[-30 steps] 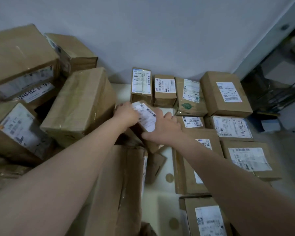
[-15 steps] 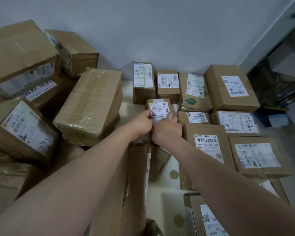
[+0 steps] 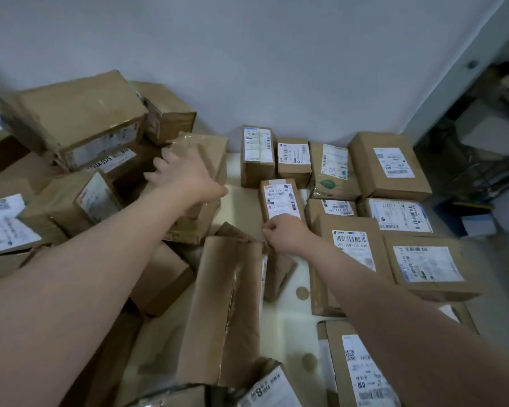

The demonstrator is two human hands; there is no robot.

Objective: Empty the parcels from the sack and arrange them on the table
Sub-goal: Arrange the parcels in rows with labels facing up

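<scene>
A small brown parcel [image 3: 279,198] with a white label lies flat on the white table [image 3: 285,321], in front of the back row of labelled parcels [image 3: 294,157]. My right hand [image 3: 287,235] is at its near end, fingers curled on the edge of the label. My left hand [image 3: 185,174] reaches left with fingers spread and lies on a larger parcel wrapped in clear tape [image 3: 210,151] at the edge of the unsorted pile. No sack is in view.
Sorted parcels [image 3: 394,168] fill the right half of the table in rows. A loose heap of bigger boxes [image 3: 77,118] covers the left. A long brown parcel [image 3: 227,304] lies near me, between my arms. A grey wall stands behind; dark shelving [image 3: 482,160] is right.
Both hands held the small parcel and set it down in the row. My left hand has since let go and moved left onto the taped parcel. The right hand stays at the small parcel.
</scene>
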